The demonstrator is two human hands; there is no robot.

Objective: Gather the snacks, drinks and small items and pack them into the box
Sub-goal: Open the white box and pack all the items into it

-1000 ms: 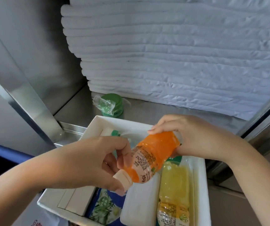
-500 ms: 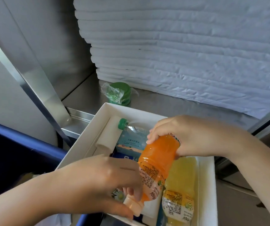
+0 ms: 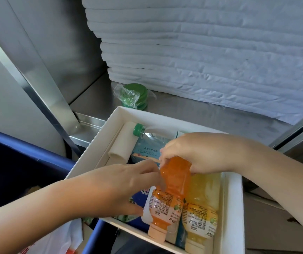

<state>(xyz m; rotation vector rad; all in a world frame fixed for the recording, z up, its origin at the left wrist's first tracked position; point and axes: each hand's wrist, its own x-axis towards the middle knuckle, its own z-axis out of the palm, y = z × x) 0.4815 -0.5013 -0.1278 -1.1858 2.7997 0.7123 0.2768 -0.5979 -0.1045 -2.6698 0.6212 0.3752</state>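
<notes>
At lower centre, our right hand [image 3: 198,153] gripped the orange bottle [image 3: 170,191] by its base to slot it into the box [image 3: 235,198] beside the yellow bottle [image 3: 201,200]; our left hand [image 3: 121,187], fingers straight, steadied it.

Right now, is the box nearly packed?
Partly. Already in the box: a yellow juice bottle, a green-capped water bottle and a white roll. In hand: the right hand grips the orange juice bottle, tilted beside the yellow one, and the left hand touches it. Possibly left: the green plastic-wrapped item on the metal shelf.
</notes>
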